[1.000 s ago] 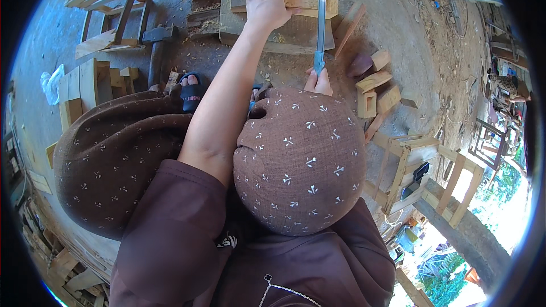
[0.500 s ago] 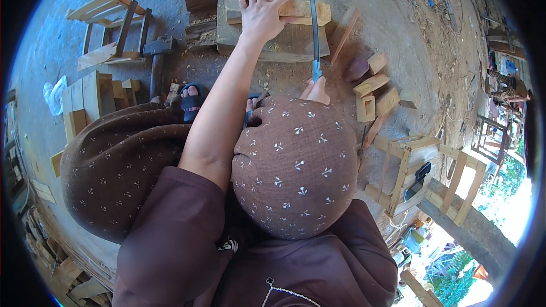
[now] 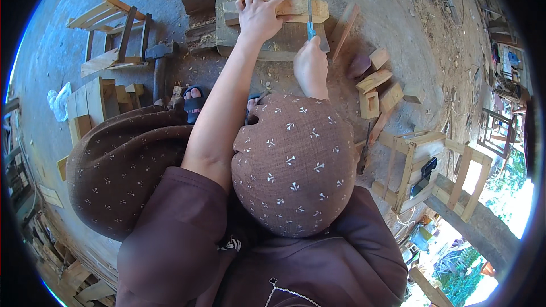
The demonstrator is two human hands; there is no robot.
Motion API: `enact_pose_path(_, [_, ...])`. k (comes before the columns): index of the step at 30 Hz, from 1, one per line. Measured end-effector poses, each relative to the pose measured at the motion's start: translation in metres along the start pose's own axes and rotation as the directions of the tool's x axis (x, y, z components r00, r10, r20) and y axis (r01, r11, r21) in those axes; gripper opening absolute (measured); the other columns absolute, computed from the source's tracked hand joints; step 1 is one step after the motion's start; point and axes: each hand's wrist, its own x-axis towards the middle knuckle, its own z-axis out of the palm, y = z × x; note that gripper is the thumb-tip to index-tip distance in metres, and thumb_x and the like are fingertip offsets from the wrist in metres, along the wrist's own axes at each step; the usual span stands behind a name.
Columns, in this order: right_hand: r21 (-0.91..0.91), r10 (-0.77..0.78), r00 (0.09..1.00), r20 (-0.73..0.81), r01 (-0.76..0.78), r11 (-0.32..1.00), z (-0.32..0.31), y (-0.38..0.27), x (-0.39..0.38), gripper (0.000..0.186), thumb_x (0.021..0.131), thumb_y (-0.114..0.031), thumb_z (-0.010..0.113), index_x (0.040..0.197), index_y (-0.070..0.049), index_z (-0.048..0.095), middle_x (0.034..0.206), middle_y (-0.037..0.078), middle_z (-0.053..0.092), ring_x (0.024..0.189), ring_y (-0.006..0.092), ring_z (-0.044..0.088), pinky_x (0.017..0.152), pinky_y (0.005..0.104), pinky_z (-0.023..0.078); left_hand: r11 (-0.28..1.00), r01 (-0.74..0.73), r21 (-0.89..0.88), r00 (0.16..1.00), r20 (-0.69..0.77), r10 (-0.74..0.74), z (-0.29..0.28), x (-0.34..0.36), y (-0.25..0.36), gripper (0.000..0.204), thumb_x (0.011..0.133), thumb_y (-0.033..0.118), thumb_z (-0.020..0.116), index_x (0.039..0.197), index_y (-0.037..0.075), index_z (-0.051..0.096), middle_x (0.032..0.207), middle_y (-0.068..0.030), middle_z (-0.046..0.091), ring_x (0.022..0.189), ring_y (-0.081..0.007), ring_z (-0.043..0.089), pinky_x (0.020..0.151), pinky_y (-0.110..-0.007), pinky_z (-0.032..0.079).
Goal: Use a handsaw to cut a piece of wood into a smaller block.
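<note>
A light wooden block (image 3: 298,8) lies across a wide wooden board (image 3: 250,38) on the ground ahead of me. My left hand (image 3: 260,18) presses down on the block's left part, fingers curled over its far edge and thumb stretched along the top. In my right hand (image 3: 311,63) is a hand saw (image 3: 309,1) with a blue handle, the fingers wrapped round it. Its narrow blade crosses the block near the right end and points away from me. Whether the blade has cut into the wood I cannot tell.
Left of the board lies a hammer (image 3: 161,59), with a small slatted wooden frame (image 3: 116,28) beyond. Several wood offcuts (image 3: 375,82) lie to the right. Farther right stands a wooden stool-like frame (image 3: 418,162) with a dark phone on it. Stacked wood (image 3: 88,102) sits beside my left knee.
My right hand has pushed the saw forward, away from me, so its handle is now close to the block. The left hand stays in place on the wood.
</note>
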Motion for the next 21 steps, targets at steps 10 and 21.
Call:
enact_pose_path(10, [-0.029, 0.172, 0.985, 0.004, -0.172, 0.985, 0.006, 0.030, -0.060, 0.020, 0.098, -0.022, 0.038, 0.107, -0.005, 0.042, 0.084, 0.030, 0.064, 0.085, 0.0483, 0.062, 0.071, 0.0569, 0.047, 1.000, 0.010, 0.023, 1.000, -0.010, -0.010, 0.000, -0.001, 0.001, 0.052, 0.081, 0.051, 0.066, 0.130, 0.037, 0.056, 0.108, -0.0093, 0.058, 0.113, -0.0282, 0.047, 0.100, -0.046, 0.025])
enact_pose_path(21, [0.038, -0.069, 0.996, -0.059, 0.072, 0.997, 0.011, 0.015, 0.001, 0.018, 0.096, -0.017, 0.042, 0.102, 0.001, 0.042, 0.079, 0.032, 0.063, 0.079, 0.0503, 0.062, 0.069, 0.0572, 0.049, 0.998, -0.048, 0.039, 0.993, -0.109, 0.052, 0.009, -0.001, -0.003, 0.050, 0.076, 0.052, 0.070, 0.123, 0.038, 0.061, 0.102, -0.0112, 0.059, 0.108, -0.0295, 0.048, 0.095, -0.045, 0.026])
